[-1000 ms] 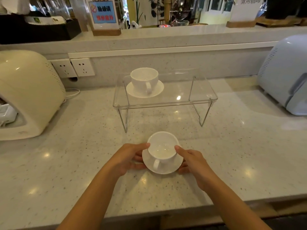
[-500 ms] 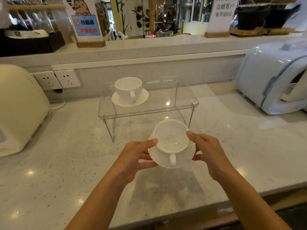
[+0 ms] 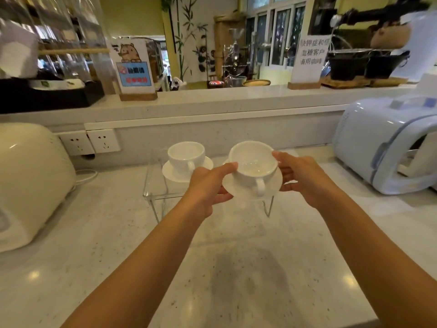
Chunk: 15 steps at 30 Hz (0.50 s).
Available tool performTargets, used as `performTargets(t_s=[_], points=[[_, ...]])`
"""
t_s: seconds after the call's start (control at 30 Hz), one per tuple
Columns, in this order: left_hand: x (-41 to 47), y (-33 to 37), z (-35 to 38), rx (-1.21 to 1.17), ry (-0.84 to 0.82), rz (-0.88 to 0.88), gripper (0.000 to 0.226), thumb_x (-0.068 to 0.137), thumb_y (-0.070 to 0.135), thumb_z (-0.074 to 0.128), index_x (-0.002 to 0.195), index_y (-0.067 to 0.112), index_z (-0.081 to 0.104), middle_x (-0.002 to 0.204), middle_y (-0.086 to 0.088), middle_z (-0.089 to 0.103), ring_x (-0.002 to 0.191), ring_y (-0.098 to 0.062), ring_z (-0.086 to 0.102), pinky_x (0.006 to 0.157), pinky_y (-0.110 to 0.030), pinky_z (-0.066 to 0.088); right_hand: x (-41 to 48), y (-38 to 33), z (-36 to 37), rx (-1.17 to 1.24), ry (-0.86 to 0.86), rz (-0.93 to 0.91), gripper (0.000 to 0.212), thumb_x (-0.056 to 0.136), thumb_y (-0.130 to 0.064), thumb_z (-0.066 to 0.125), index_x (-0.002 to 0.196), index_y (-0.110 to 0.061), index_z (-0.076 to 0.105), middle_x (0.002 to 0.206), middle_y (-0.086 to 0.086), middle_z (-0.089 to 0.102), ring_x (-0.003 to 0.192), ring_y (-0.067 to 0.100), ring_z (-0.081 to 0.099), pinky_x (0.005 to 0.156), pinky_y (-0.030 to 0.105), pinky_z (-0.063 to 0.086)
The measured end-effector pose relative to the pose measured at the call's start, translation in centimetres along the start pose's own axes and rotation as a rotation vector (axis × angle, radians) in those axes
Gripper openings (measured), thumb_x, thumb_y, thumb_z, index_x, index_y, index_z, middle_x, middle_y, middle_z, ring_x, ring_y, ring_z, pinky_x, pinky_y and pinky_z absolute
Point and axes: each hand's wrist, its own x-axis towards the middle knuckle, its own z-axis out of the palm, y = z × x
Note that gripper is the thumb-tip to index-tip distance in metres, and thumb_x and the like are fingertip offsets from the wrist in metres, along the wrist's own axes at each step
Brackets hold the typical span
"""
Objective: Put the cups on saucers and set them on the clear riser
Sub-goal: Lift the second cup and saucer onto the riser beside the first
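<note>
A white cup (image 3: 253, 165) sits on a white saucer (image 3: 272, 187), handle toward me. My left hand (image 3: 208, 188) grips the saucer's left edge and my right hand (image 3: 300, 176) grips its right edge, thumbs against the cup rim. Together they hold the pair in the air over the right half of the clear riser (image 3: 153, 185). On the riser's left half stands another white cup (image 3: 185, 156) on its own saucer (image 3: 172, 172). My hands and the held saucer hide much of the riser top.
A cream appliance (image 3: 30, 183) stands at the left on the speckled counter (image 3: 236, 268), a pale blue appliance (image 3: 387, 147) at the right. Wall sockets (image 3: 104, 140) and a raised ledge (image 3: 212, 100) with sign stands lie behind the riser.
Both hands lifted the cup and saucer off the counter and carried them up and forward, from in front of the riser to above its right half.
</note>
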Motion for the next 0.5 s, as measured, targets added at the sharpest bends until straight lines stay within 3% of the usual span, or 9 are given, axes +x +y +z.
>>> performTargets(t_s=[0.17,0.23,0.33,0.4,0.5], points=[[3.3,1.0,1.2,-0.031,0.059,-0.037,0.049,0.077,0.026,0.069,0.116,0.002,0.052,0.105,-0.016,0.067,0.083,-0.024,0.067,0.055,-0.026,0.054,4.0,-0.9,-0.6,-0.001,-0.11,0.084,0.039,0.085,-0.038,0.059,0.102,-0.004,0.062,0.099,0.017,0.064,0.081,0.026,0.063,0.066,0.034,0.054],[4.6,1.3,1.6,-0.031,0.097,-0.025,0.037,0.079,0.024,0.067,0.107,0.004,0.053,0.104,-0.016,0.065,0.089,-0.028,0.065,0.056,-0.027,0.053,5.5,-1.1,-0.6,-0.025,-0.127,0.123,0.041,0.085,-0.038,0.059,0.103,-0.001,0.061,0.094,0.017,0.064,0.077,0.025,0.063,0.063,0.033,0.054],[6.3,1.8,2.5,0.006,0.137,-0.018,0.024,0.082,0.024,0.062,0.098,0.011,0.048,0.09,-0.01,0.061,0.09,-0.029,0.062,0.072,-0.034,0.055,7.5,-1.1,-0.4,-0.07,-0.122,0.16,0.045,0.086,-0.038,0.059,0.106,0.003,0.06,0.089,0.016,0.064,0.075,0.026,0.063,0.063,0.034,0.055],[7.0,2.0,3.0,0.053,0.145,-0.024,0.026,0.084,0.025,0.057,0.103,0.01,0.05,0.084,-0.006,0.058,0.087,-0.026,0.06,0.08,-0.038,0.053,8.5,-1.2,-0.3,-0.095,-0.122,0.186,0.048,0.086,-0.038,0.058,0.108,0.004,0.058,0.096,0.02,0.064,0.078,0.028,0.064,0.062,0.035,0.056],[8.0,2.0,3.6,0.122,0.159,-0.051,0.044,0.085,0.029,0.053,0.124,0.008,0.048,0.105,-0.009,0.056,0.097,-0.028,0.056,0.086,-0.039,0.051,9.7,-1.2,-0.2,-0.133,-0.126,0.214,0.05,0.086,-0.038,0.058,0.108,0.007,0.056,0.099,0.023,0.064,0.081,0.032,0.067,0.061,0.035,0.057]])
